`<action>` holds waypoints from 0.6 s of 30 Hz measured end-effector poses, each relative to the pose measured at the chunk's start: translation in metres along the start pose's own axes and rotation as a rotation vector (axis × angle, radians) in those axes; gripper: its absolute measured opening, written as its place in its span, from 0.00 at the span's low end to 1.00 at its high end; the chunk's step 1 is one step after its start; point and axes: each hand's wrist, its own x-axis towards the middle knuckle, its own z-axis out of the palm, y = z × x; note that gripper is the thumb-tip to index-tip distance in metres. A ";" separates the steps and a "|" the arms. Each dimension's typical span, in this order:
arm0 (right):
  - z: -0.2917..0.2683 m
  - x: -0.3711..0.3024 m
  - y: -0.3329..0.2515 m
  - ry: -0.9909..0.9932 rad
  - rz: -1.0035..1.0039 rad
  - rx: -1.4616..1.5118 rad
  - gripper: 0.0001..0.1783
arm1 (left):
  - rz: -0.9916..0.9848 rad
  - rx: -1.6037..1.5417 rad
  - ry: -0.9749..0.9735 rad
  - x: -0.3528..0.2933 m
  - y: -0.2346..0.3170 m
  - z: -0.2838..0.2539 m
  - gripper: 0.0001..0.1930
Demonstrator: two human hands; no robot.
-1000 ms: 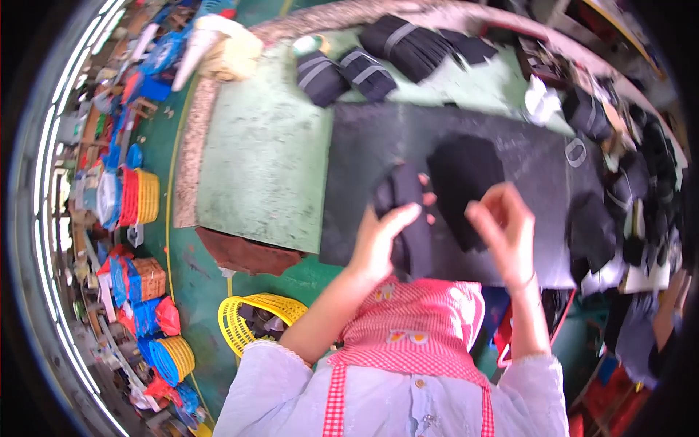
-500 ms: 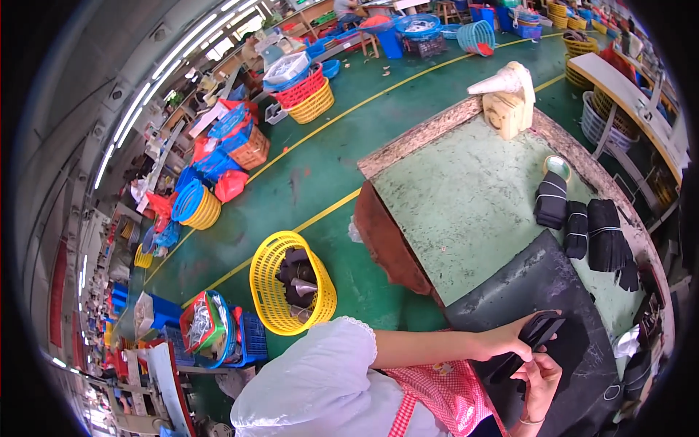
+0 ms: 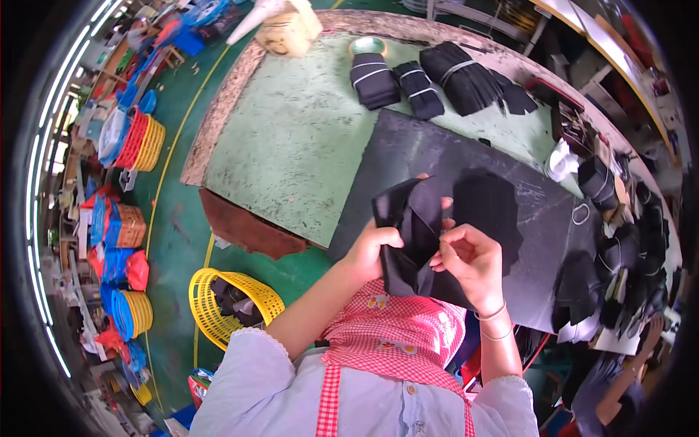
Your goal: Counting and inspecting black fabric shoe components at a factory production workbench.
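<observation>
A folded black fabric piece (image 3: 411, 229) is held up in front of my apron, above the near edge of a black mat (image 3: 389, 149). My left hand (image 3: 373, 247) is closed round its left side, with the thumb on top. My right hand (image 3: 472, 261) is closed in a pinch at the piece's right edge, fingertips partly hidden. Right of the held piece, a flat black cut piece (image 3: 489, 207) lies on the mat. Beyond the mat are three tied black bundles: one (image 3: 375, 80) by a tape roll (image 3: 368, 48), a narrower one (image 3: 419, 90), and a fanned one (image 3: 459, 76).
The mat lies on a green worktable (image 3: 280, 138). At its far left corner stands a cream container (image 3: 290, 33). More black pieces (image 3: 619, 247) crowd the right side. A yellow basket (image 3: 207, 309) stands on the floor at left. Another person's arm (image 3: 633, 368) shows at lower right.
The view has turned toward the right, so the worktable now sits more central. The black fabric looks spread wider between my hands, which both remain on it.
</observation>
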 end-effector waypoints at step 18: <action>0.002 -0.009 0.003 0.033 -0.128 -0.259 0.06 | 0.065 0.411 0.163 0.020 -0.037 0.018 0.42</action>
